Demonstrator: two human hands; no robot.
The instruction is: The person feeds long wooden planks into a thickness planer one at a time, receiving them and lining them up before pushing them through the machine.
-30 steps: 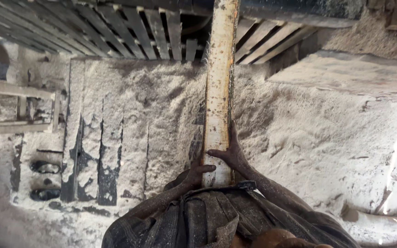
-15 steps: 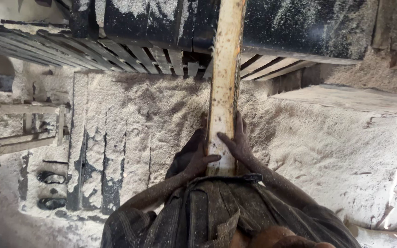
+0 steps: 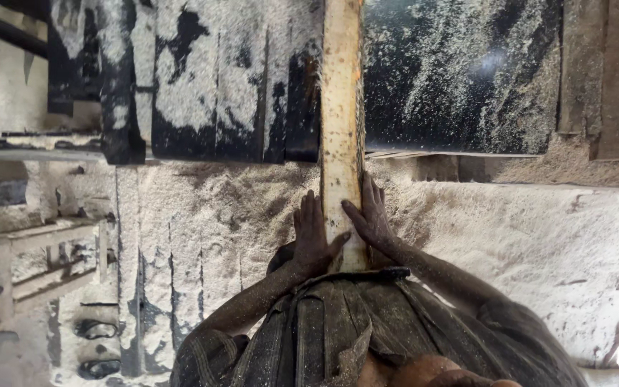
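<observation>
A long pale wooden plank [image 3: 341,107] runs straight away from me over a sawdust-covered bench [image 3: 510,236]. Its far part passes between dark machine panels. Its near end sits against my striped, dusty shirt [image 3: 338,322]. My left hand [image 3: 312,240] presses along the plank's left edge, thumb laid over the top. On the right edge, my right hand [image 3: 371,218] lies slightly further forward, its thumb also across the top face. Both forearms are dusted with sawdust.
Dark machine housing [image 3: 460,72] speckled with sawdust spans the top, with slatted dark panels [image 3: 216,86] to the left. A wooden frame [image 3: 44,247] stands at the left, and a pair of sandals [image 3: 94,347] lies on the dusty floor. A wooden post [image 3: 610,72] stands at upper right.
The plank has slid forward toward the dark machine. Both hands have moved forward with it, and the machine now fills more of the top of the view.
</observation>
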